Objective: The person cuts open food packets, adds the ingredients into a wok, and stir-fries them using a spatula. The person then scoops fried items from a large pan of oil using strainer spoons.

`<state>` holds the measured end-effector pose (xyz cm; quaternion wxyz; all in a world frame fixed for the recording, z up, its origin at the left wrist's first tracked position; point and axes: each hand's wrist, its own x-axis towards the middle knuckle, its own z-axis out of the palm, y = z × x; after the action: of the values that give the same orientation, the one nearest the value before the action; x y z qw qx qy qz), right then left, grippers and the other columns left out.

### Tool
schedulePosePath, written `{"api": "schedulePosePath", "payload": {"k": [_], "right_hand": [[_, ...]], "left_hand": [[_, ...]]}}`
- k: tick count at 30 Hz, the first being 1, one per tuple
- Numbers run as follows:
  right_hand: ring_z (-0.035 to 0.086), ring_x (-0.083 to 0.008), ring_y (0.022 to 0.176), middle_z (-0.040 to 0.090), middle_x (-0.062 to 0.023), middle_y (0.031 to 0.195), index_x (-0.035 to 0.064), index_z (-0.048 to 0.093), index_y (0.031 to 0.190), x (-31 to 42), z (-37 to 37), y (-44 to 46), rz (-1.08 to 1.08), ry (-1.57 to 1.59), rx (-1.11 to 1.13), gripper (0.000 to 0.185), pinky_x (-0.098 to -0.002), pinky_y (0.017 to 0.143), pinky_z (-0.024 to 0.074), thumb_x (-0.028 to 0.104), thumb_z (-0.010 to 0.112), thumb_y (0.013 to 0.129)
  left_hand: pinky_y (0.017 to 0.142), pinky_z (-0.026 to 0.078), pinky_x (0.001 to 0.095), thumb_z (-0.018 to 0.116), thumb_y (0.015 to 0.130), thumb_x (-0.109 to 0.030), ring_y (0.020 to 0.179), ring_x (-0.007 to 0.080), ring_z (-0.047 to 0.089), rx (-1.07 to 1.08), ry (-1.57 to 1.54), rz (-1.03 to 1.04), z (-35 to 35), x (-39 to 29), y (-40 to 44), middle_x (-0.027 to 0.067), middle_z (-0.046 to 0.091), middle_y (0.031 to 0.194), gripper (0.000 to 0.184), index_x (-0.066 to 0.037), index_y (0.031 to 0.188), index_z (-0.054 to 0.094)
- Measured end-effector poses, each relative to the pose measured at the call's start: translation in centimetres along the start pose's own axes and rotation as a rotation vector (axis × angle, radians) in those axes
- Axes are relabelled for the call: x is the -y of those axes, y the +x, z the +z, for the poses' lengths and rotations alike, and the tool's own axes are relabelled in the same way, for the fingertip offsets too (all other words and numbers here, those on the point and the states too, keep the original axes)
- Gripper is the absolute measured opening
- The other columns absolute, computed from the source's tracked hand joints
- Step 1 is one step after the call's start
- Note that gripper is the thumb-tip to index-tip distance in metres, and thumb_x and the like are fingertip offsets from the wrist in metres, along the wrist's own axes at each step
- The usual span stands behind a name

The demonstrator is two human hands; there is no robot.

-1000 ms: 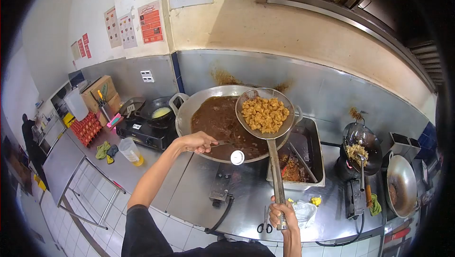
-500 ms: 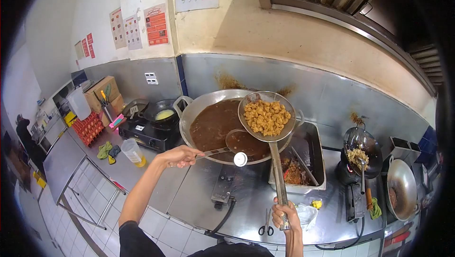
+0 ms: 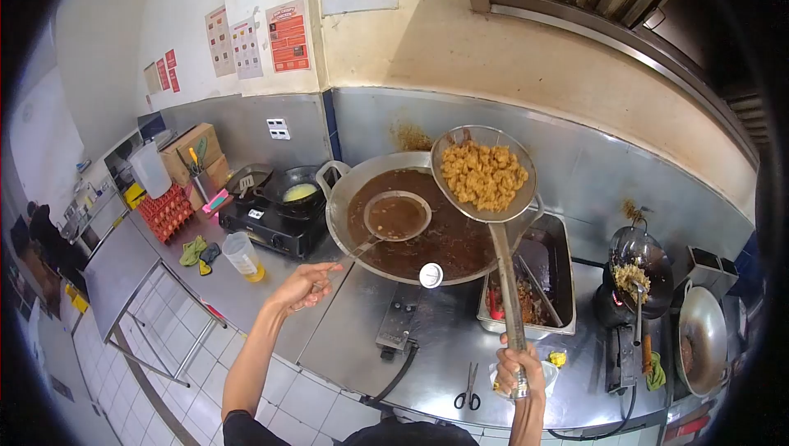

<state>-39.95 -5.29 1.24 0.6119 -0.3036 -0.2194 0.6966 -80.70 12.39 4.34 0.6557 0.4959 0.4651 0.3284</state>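
My right hand (image 3: pixel 521 369) is wrapped round the long handle of a big strainer (image 3: pixel 508 281). Golden fried pieces (image 3: pixel 483 175) fill its basket, which is over the right side of a wide pan (image 3: pixel 335 212) of dark brown oil (image 3: pixel 411 261). In my left hand (image 3: pixel 308 286) is the handle end of a smaller round skimmer (image 3: pixel 398 216), whose mesh lies at the oil's surface on the pan's left side. A round white dial (image 3: pixel 431 275) sits at the pan's front rim.
A metal tray (image 3: pixel 567 281) with crumbs and tongs adjoins the pan. Black scissors (image 3: pixel 467 397) lie near the counter's front edge. Stove with small pans (image 3: pixel 279 228), jug (image 3: pixel 244 257) and egg trays (image 3: pixel 164 212) are left; woks (image 3: pixel 649 261) are right. A person (image 3: pixel 51 240) stands far left.
The skimmer has come up to the surface and shifted left across the oil, with my left hand moving left and lower. The big strainer is raised slightly. The view has turned a little.
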Motion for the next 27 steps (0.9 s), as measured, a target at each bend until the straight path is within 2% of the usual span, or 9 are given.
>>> {"api": "schedulePosePath", "payload": {"k": [5,8,9,10,11,19,22,27], "right_hand": [[0.037,-0.0101,0.032,0.038,0.0001,0.055,-0.0003,0.049,0.105,2.5,-0.7,0.0,-0.042,0.054,0.051,0.021,-0.0272,0.026,0.0321,0.004,0.053,0.085],[0.036,-0.0100,0.031,0.037,-0.0004,0.055,-0.0021,0.047,0.107,4.0,-1.4,-0.3,-0.051,0.071,0.047,0.022,-0.0273,0.025,0.0325,0.003,0.050,0.085],[0.034,-0.0099,0.030,0.037,-0.0008,0.055,-0.0040,0.044,0.109,4.4,-1.8,-0.4,-0.067,0.075,0.041,0.024,-0.0276,0.024,0.0325,0.002,0.047,0.086],[0.036,-0.0101,0.031,0.038,0.0002,0.055,0.0000,0.050,0.105,4.8,-2.3,-0.7,-0.064,0.049,0.032,0.021,-0.0268,0.025,0.0315,0.004,0.051,0.085],[0.036,-0.0101,0.031,0.038,0.0002,0.055,0.0000,0.050,0.105,5.2,-2.7,-0.9,-0.063,0.050,0.034,0.021,-0.0268,0.025,0.0315,0.004,0.051,0.085],[0.037,-0.0101,0.030,0.038,0.0005,0.054,-0.0001,0.049,0.105,7.0,-5.9,-3.3,-0.129,0.031,-0.037,0.021,-0.0270,0.023,0.0300,0.005,0.051,0.084],[0.036,-0.0105,0.030,0.038,0.0002,0.053,-0.0013,0.050,0.105,7.4,-7.2,-4.3,-0.164,0.028,-0.066,0.022,-0.0273,0.023,0.0297,0.003,0.049,0.083],[0.036,-0.0101,0.030,0.038,0.0003,0.053,-0.0007,0.050,0.105,7.8,-9.5,-5.8,-0.178,0.043,-0.077,0.022,-0.0267,0.023,0.0296,0.004,0.049,0.083]], "left_hand": [[0.034,0.027,0.0185,0.040,0.092,-0.009,0.042,0.0039,0.037,-0.068,-0.027,0.089,0.4,0.1,-1.3,0.0040,0.050,0.064,0.046,0.000,0.137,0.042],[0.036,0.030,0.0213,0.039,0.089,-0.005,0.043,0.0060,0.037,-0.126,0.016,0.112,1.3,-0.4,-2.2,0.0048,0.051,0.065,0.050,0.003,0.138,0.038],[0.035,0.029,0.0203,0.038,0.090,-0.007,0.042,0.0055,0.038,-0.156,0.008,0.135,1.6,-0.2,-2.3,0.0048,0.052,0.065,0.047,0.000,0.136,0.041],[0.035,0.028,0.0192,0.038,0.092,-0.009,0.042,0.0049,0.039,-0.184,0.001,0.156,1.9,-0.1,-2.4,0.0049,0.053,0.065,0.043,-0.002,0.134,0.044],[0.035,0.028,0.0192,0.038,0.092,-0.009,0.042,0.0049,0.039,-0.186,0.002,0.156,2.0,-0.1,-2.4,0.0049,0.053,0.065,0.043,-0.002,0.134,0.044],[0.036,0.033,0.0225,0.035,0.096,-0.012,0.041,0.0084,0.041,-0.290,0.163,0.221,2.2,1.0,-1.4,0.0073,0.052,0.065,0.044,0.003,0.137,0.039],[0.037,0.037,0.0235,0.031,0.099,-0.011,0.043,0.0090,0.044,-0.307,0.210,0.221,2.0,1.5,-0.9,0.0079,0.055,0.067,0.042,0.002,0.138,0.039],[0.036,0.038,0.0239,0.031,0.098,-0.010,0.041,0.0093,0.045,-0.357,0.328,0.251,2.7,2.0,-0.6,0.0086,0.056,0.066,0.041,0.002,0.137,0.040]]}}
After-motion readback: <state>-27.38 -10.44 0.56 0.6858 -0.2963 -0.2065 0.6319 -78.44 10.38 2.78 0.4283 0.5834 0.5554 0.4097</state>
